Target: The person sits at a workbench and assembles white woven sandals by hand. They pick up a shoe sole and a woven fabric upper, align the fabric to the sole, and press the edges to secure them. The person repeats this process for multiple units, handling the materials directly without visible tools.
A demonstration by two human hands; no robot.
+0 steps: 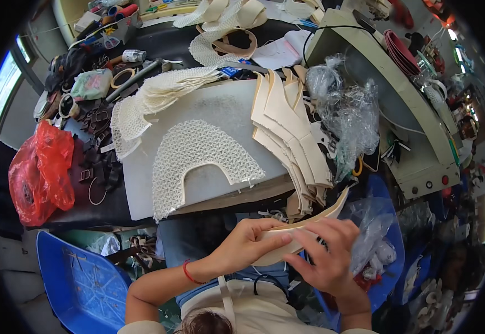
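Observation:
A curved cream shoe-upper piece (278, 249) with a tan edge is held above my lap, its narrow end pointing up and right. My left hand (248, 242) is closed on its left part, thumb on top. My right hand (329, 250) lies against its right part, fingers apart and thumb spread away from them; the fingertips are slightly blurred. Just beyond, a stack of similar cream pieces (290, 122) rests on the right of a pale work board (220, 195). A white woven arch-shaped piece (198, 147) lies flat on the board, with a pile of woven pieces (167, 89) behind it.
A red plastic bag (42, 172) and dark straps with buckles (95, 139) lie at the left. Blue bins (84, 284) stand low on both sides. Crumpled clear plastic (354, 117) sits beside a pale machine (415, 145) at the right.

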